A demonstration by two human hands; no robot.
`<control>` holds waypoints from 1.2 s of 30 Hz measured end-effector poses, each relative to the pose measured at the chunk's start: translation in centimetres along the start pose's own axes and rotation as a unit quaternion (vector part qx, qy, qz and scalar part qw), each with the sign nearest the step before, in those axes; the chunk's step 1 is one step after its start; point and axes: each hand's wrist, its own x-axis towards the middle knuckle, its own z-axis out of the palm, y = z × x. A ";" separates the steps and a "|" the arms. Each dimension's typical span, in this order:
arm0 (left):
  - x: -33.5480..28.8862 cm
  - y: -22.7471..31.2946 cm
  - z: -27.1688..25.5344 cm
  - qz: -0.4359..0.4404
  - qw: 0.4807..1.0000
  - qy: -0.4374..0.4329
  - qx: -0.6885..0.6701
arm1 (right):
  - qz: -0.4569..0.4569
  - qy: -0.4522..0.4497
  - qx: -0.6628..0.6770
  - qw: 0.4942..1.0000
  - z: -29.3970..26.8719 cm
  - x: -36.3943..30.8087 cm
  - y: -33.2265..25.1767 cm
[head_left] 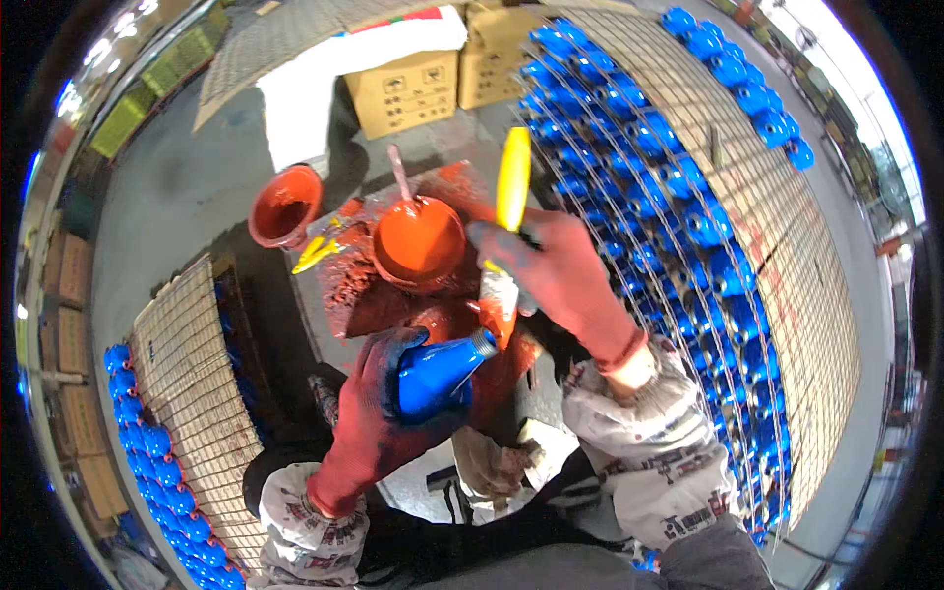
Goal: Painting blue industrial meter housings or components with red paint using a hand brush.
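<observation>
Blue piece [430, 380], probably stiff but slippery: best gripped round its body, where the left hand [372, 411] clasps it; the right hand [562, 267] clamps a brush [512, 185].

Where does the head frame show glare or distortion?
Head view: the wire mesh on the right bows with the fisheye; head view: the white sheet looks washed out; head view: glossy sheen on the blue bottle in the left hand.
</observation>
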 end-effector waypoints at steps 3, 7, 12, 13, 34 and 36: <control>0.2 0.0 0.6 0.069 0.996 -0.016 0.051 | -0.041 -0.018 -0.165 0.985 0.9 -0.1 -0.3; 0.3 -0.3 0.4 0.106 0.992 -0.016 0.067 | -0.109 0.005 -0.146 0.983 0.9 -0.7 -1.8; 0.6 -0.7 0.4 0.086 0.990 0.003 0.112 | -0.266 0.015 -0.204 0.942 0.1 -1.6 -2.6; 0.6 -0.8 0.5 0.068 0.991 0.006 0.116 | -0.309 0.036 -0.218 0.925 0.2 -1.8 -2.6; -0.2 -2.0 -0.1 -0.259 0.588 -0.108 -0.759 | -0.096 0.004 0.497 0.862 2.5 -1.8 0.4; -0.4 -2.1 0.2 -0.222 0.605 -0.131 -0.754 | -0.068 -0.048 0.573 0.815 2.6 -1.8 0.8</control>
